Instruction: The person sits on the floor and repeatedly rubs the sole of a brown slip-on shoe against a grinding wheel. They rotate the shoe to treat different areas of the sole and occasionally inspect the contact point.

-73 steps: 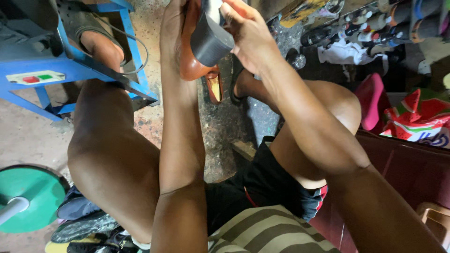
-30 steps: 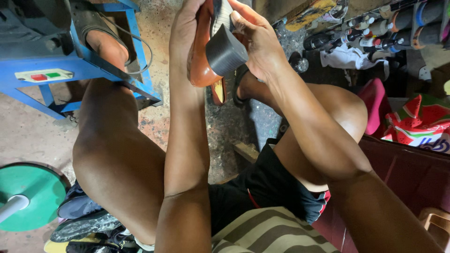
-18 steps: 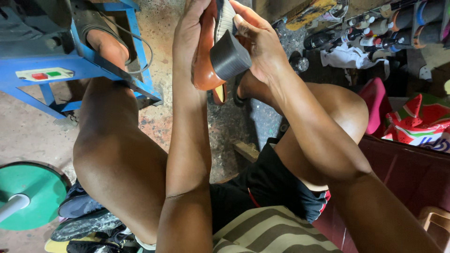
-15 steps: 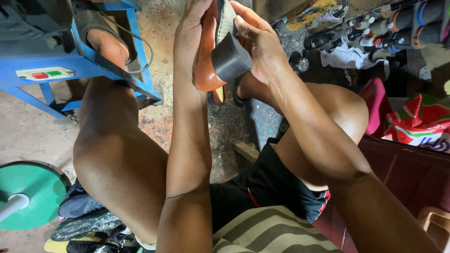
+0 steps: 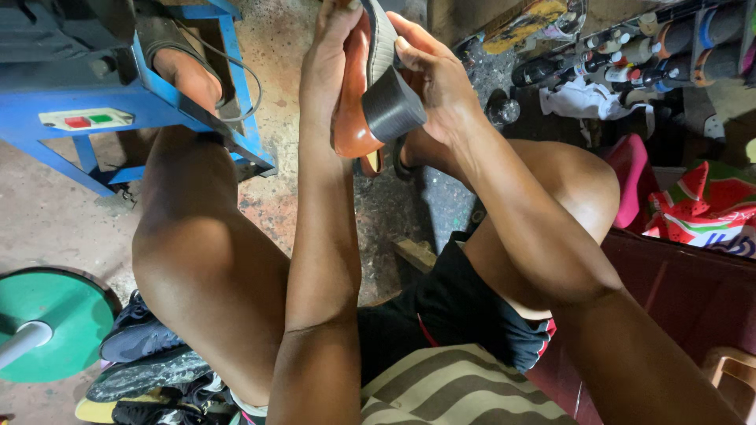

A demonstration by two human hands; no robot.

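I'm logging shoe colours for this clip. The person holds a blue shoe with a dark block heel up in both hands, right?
Not quite: the shoe is tan-brown, not blue, as the head view shows. Its dark block heel and both hands, left hand and right hand, are as you say.

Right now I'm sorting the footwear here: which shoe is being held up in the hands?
The tan leather shoe with the dark block heel, gripped between left hand and right hand. The dark shoes lie on the floor.
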